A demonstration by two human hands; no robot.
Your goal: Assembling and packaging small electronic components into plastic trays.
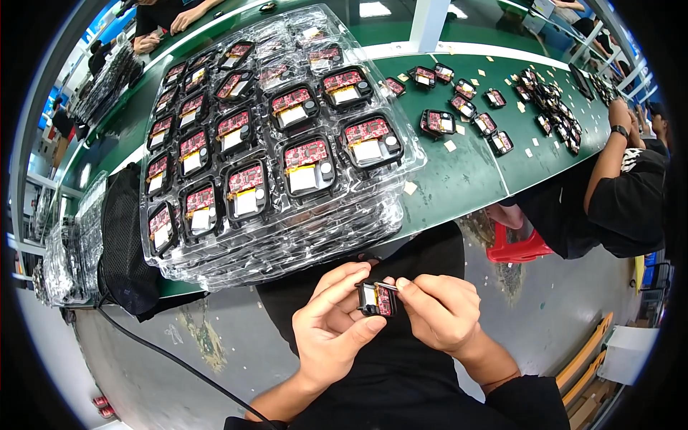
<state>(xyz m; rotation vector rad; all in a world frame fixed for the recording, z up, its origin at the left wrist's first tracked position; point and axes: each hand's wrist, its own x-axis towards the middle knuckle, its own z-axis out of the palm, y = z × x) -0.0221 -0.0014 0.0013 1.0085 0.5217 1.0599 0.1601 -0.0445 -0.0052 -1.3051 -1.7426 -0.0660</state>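
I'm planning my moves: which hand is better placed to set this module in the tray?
Likely your left hand: it holds the module and is nearer the tray, which lies ahead, mostly leftward. Your right hand pinches a thin silvery piece by the module's upper edge.

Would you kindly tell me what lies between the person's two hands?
The head view shows a black-framed device with a red circuit board, and a thin pale piece too small to identify, between the left hand and right hand.

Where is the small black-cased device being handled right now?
In the head view, the device is below centre, slightly right, held by the left hand, with the right hand at its upper right.
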